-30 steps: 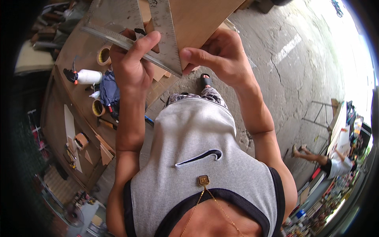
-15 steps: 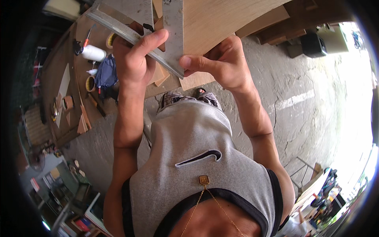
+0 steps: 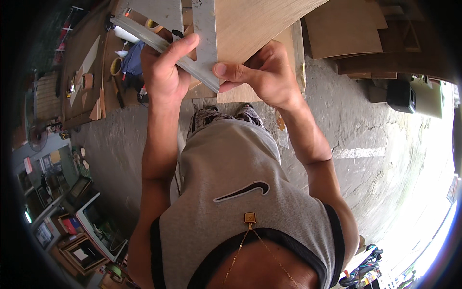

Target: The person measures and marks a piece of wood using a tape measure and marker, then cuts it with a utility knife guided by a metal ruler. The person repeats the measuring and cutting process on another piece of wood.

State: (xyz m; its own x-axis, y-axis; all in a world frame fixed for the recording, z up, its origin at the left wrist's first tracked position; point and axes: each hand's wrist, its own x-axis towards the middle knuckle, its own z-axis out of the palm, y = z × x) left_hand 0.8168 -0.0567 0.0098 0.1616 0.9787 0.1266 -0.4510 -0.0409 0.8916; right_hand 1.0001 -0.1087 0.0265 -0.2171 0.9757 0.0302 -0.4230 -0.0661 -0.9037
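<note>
A metal triangular square (image 3: 205,41) lies against the edge of a light plywood panel (image 3: 255,26) at the top middle. My left hand (image 3: 166,72) is closed around the square's thick ribbed edge, thumb lying over it. On the other side, my right hand (image 3: 267,77) pinches the panel close to the square's lower corner, thumb on top and fingers partly hidden beneath. The thumbtip touches or nearly touches the square's blade. A small black mark or piece (image 3: 178,33) shows inside the square's cut-out.
On the brown worktable (image 3: 79,45) at left lie a tape roll (image 3: 116,66), a dark blue cloth (image 3: 133,60), a white bottle (image 3: 125,34) and wood offcuts (image 3: 97,110). Brown boards (image 3: 341,29) and a black box (image 3: 401,95) stand at right. Framed items (image 3: 83,250) crowd the lower left.
The view has turned, so the worktable and floor have shifted. Both hands keep their grip, with square and panel slightly further left in view.
</note>
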